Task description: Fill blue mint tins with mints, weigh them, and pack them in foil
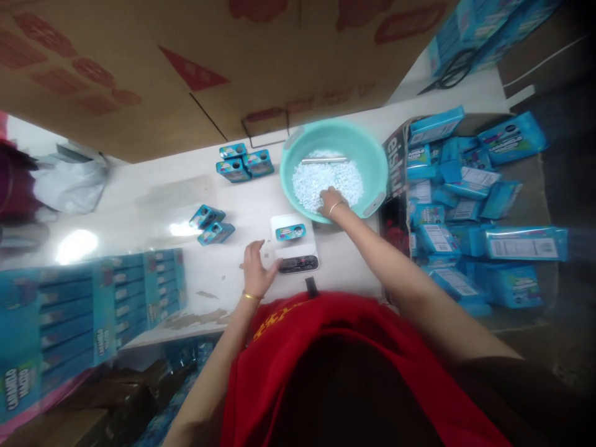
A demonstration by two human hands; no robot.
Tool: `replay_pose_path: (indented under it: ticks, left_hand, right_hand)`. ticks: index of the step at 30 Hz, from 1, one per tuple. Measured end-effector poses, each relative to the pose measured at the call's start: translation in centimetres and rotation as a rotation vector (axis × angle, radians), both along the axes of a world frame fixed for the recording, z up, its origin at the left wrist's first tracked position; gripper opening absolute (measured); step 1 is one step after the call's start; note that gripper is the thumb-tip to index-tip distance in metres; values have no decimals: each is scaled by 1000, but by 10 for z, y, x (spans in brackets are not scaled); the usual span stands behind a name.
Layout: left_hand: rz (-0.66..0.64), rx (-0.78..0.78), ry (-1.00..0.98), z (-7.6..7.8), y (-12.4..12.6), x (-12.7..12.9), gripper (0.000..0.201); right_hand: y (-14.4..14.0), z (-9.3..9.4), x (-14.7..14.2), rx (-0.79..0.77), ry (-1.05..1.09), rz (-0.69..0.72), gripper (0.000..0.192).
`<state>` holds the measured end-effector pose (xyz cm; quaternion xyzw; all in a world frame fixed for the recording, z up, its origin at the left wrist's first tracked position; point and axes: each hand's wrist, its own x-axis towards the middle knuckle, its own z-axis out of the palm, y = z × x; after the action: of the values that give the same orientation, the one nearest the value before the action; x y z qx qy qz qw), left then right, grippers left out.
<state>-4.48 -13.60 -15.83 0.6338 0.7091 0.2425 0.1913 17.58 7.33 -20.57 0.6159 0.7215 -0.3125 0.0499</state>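
My right hand [331, 202] is inside the turquoise plastic basin [379, 167], its fingers curled down into a heap of small pale candies [313, 180]. The fingertips are partly hidden among them. A metal bar-like thing [325, 160] lies on the heap. In front of the basin is a white digital scale [294, 218] with a dark panel. One small blue box [290, 232] sits on its platform. My left hand [257, 270] is beside the scale's left side, fingers apart and holding nothing, with the thumb near the dark panel.
Small blue boxes [233, 170] stand left of the basin, and two more [216, 233] nearer. A carton [395, 164] of blue packets is on the right. Large blue display cartons [102, 304] line the left. A big cardboard box [186, 74] stands behind; scissors [454, 71] lie at the back right.
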Motion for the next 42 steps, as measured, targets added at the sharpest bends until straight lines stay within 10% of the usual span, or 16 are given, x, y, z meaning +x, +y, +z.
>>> replay_pose_path:
  ticks: [4, 11, 17, 26, 35, 42]
  left_hand:
    - [-196, 35, 29, -12, 46, 17, 67]
    - [-295, 47, 138, 29, 59, 33, 29]
    - [-405, 204, 450, 47, 38, 38, 22]
    - [-252, 246, 172, 45, 38, 26, 30]
    - [-350, 21, -24, -18, 65, 21, 30]
    - [-160, 48, -184, 2, 48, 0, 55]
  right_hand:
    - [-43, 29, 6, 189, 550, -214, 18]
    - [-151, 87, -11, -593, 1355, -1084, 34]
    - [-140, 93, -37, -889, 1611, -1505, 26]
    - [-137, 95, -31, -814, 1583, -1421, 15]
    - [-145, 65, 5, -756, 1321, -1286, 10]
    - [-157, 47, 22, -780, 1277, -1273, 8]
